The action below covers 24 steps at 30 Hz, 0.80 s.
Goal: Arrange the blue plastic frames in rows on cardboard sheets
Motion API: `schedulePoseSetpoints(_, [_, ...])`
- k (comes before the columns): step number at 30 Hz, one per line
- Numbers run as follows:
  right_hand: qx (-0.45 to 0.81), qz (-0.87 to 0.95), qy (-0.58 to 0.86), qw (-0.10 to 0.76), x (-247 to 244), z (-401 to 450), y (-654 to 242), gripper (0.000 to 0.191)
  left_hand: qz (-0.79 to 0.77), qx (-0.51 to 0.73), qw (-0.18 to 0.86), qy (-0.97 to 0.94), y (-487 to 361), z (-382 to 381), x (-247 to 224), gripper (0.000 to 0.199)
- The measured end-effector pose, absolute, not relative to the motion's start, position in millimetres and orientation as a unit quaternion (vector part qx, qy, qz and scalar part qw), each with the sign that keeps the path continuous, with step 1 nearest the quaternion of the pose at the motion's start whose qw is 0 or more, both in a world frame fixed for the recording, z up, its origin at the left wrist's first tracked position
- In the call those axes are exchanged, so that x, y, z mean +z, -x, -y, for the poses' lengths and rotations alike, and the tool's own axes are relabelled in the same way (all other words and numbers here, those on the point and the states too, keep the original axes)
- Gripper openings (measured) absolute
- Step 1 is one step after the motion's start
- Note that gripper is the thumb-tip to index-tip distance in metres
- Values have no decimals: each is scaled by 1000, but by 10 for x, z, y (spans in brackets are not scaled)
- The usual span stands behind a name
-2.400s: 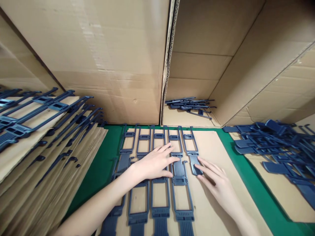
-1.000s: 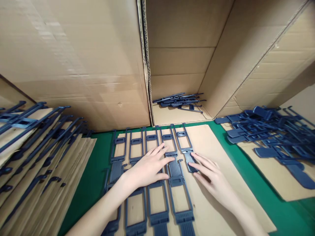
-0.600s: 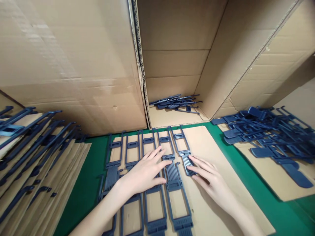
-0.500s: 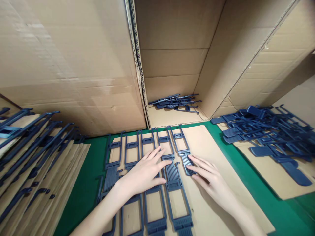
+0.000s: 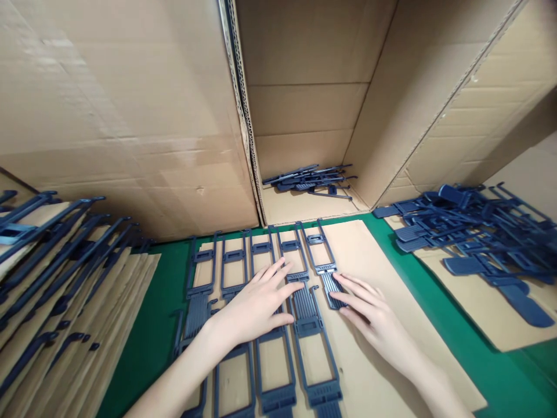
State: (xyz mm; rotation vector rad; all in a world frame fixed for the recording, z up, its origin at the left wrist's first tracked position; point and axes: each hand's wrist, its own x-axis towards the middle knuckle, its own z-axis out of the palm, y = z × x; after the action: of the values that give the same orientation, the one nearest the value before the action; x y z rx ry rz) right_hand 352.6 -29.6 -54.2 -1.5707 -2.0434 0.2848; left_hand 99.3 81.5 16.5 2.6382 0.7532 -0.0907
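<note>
Dark blue plastic frames with ribbed end plates lie in two rows on a cardboard sheet (image 5: 374, 348). My right hand (image 5: 374, 316), fingers stretched out, rests its fingertips on the ribbed plate of the rightmost back-row frame (image 5: 321, 252). Over the middle of the rows lies my left hand (image 5: 263, 299), its fingers spread across neighbouring frames. It hides parts of them. A front-row frame (image 5: 315, 348) lies just right of its thumb, between the two hands. Neither hand is closed round anything.
At left stands a stack of cardboard sheets (image 5: 126, 290) with more frames between the layers. A loose heap of frames (image 5: 474, 232) covers cardboard at right. Behind, an open carton (image 5: 300, 151) holds several jumbled parts (image 5: 311, 179). Green surface (image 5: 148, 325) shows between.
Both hands stay almost still, at the same places on the frames. The view has shifted only very slightly.
</note>
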Motion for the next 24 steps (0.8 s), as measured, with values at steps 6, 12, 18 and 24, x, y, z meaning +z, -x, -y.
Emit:
schedulePoseSetpoints(6, [107,761,576,279,-565,301,-3529,31,-269,-27,191,-943,-999,-810,158,61])
schedulePoseSetpoints(12, [106,763,572,283,-574,291,-3545,30,-269,-29,195,-943,-991,-812,157,60])
schedulePoseSetpoints(18, [104,763,571,284,-555,286,-3541,30,-263,-15,198,-944,-966,-812,137,58])
schedulePoseSetpoints(24, [116,765,569,278,-562,305,-3553,31,-270,-40,190,-943,-975,-799,193,59])
